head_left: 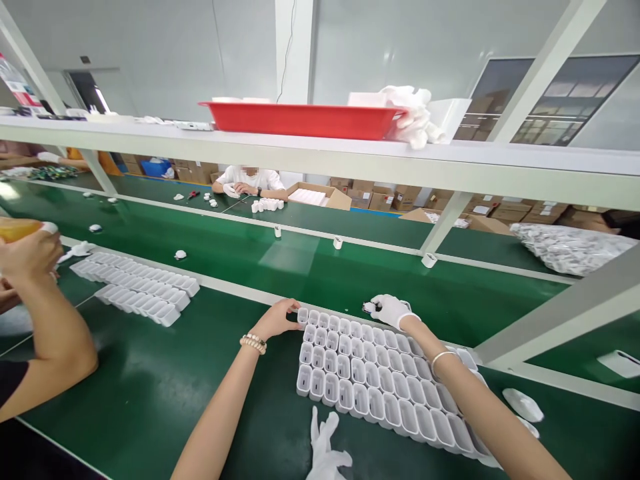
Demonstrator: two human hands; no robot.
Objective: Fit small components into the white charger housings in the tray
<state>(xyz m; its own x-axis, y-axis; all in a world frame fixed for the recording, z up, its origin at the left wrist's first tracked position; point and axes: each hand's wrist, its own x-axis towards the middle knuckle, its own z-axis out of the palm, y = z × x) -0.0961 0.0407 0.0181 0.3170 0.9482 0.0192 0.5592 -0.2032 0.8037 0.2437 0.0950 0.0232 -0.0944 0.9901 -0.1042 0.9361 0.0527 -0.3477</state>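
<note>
A block of several rows of small white plastic cases stands on the green work surface in front of me. My bare left hand, with a bead bracelet at the wrist, touches the top-left corner case with closed fingertips. My right hand wears a white glove and is closed round a small dark and white part at the far edge of the block. A loose white glove lies on the surface below the block.
A co-worker's arm at the left holds an orange bottle near another group of white cases. A green conveyor belt carries scattered white parts. A person sits opposite. A red tray rests on the shelf above.
</note>
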